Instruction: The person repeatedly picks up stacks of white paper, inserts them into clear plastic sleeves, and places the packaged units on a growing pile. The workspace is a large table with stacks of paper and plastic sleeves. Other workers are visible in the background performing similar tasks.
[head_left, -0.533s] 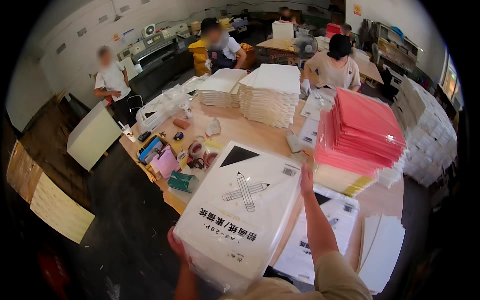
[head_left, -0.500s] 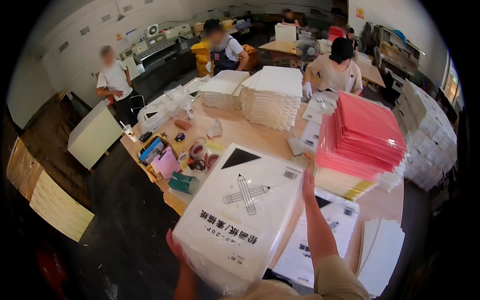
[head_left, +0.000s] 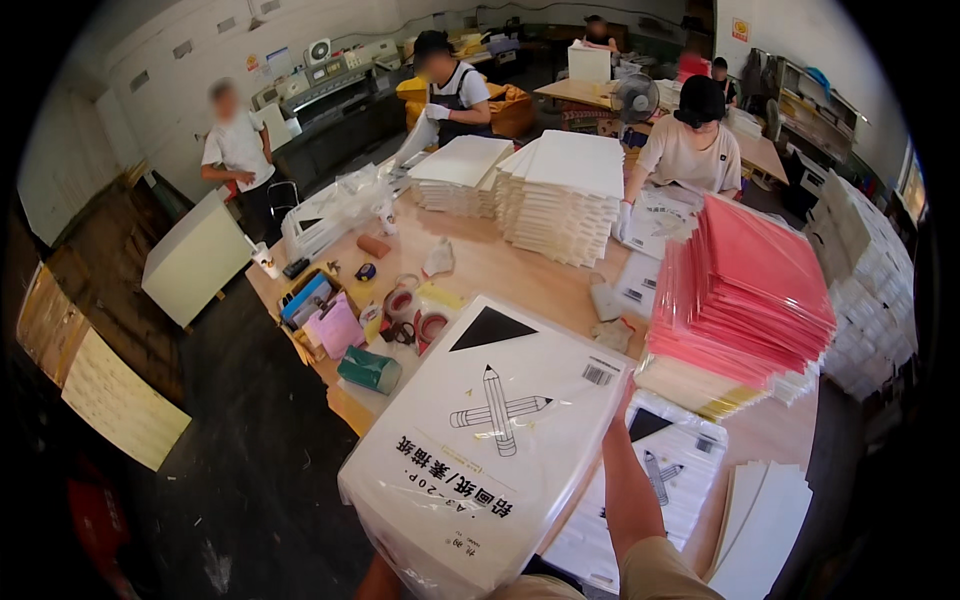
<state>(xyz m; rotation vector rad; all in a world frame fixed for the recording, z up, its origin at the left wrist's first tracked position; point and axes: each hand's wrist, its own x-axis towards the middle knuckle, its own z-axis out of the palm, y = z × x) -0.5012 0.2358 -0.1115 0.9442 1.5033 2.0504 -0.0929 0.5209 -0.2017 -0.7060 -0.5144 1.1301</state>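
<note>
White package (head_left: 530, 465) bears black lettering (head_left: 458, 479) and barcode (head_left: 599, 373).

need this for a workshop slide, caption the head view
The right hand at the edge of a wrapped pack, a red stack farther right.

Through the left head-worn fisheye, I look forward and down from head height, close above the wrapped package (head_left: 490, 430), across the surface (head_left: 485, 268) to the far wall (head_left: 170, 115).

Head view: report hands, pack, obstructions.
Right hand at pack's right edge, grip unclear; left hand hidden behind pack. Pack pencil print up. Pink stack close by, right.
</note>
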